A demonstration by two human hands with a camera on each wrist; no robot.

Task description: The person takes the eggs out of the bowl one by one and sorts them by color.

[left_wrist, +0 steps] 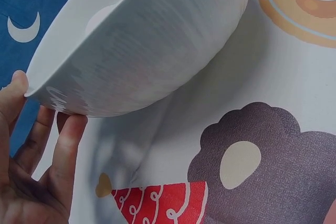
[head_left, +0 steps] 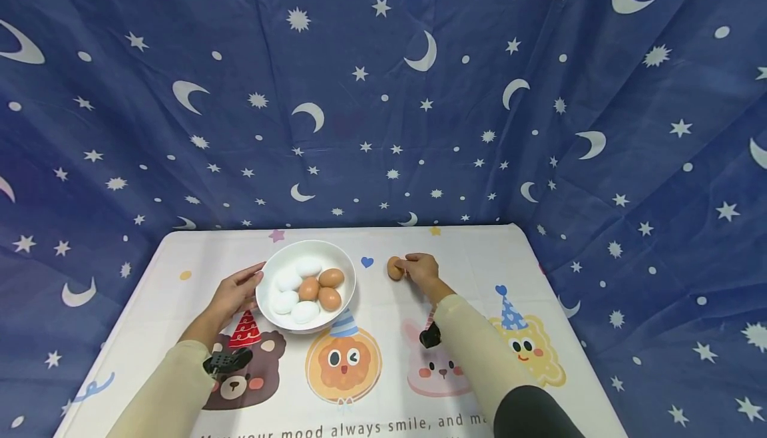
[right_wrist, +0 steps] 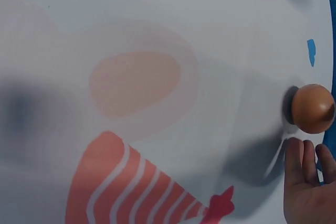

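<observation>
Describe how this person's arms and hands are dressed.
The left sleeve and right sleeve are plain cream. A black left wrist device and right wrist device show at the cuffs. A black covering overlaps the right sleeve farther up. The left hand and right hand wear no gloves.

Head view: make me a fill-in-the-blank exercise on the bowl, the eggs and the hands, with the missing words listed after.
1. The bowl contains ____ brown eggs.
2. It also contains ____ white eggs.
3. The person's ____ hand grips the bowl's rim.
4. The lone egg at the right hand is ____ in colour.

Missing words: three; four; left; brown.
</observation>
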